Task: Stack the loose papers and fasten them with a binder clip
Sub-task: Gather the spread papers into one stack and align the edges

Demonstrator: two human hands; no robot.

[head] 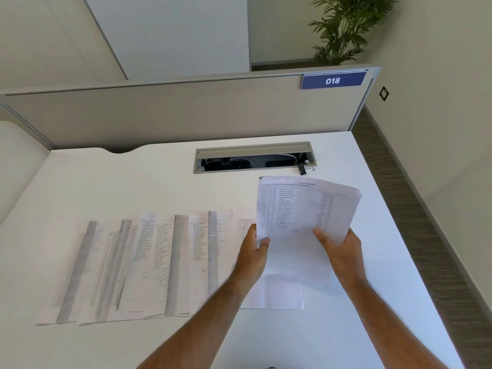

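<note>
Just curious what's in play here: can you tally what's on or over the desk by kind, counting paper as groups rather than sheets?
Paper bundle held in the hands: 1
Spread of overlapping sheets on the desk: 1
Blank sheet lying under the hands: 1
Binder clip by the cable tray: 1
Hands, left and right: 2
Total: 6

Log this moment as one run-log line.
left hand: holding paper stack | right hand: holding same stack | loose papers: spread on desk | binder clip: unused by cable tray

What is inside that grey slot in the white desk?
Inside the grey rectangular cable slot in the white desk, dark cables and fittings show. Its raised lid hides the back part.
</note>
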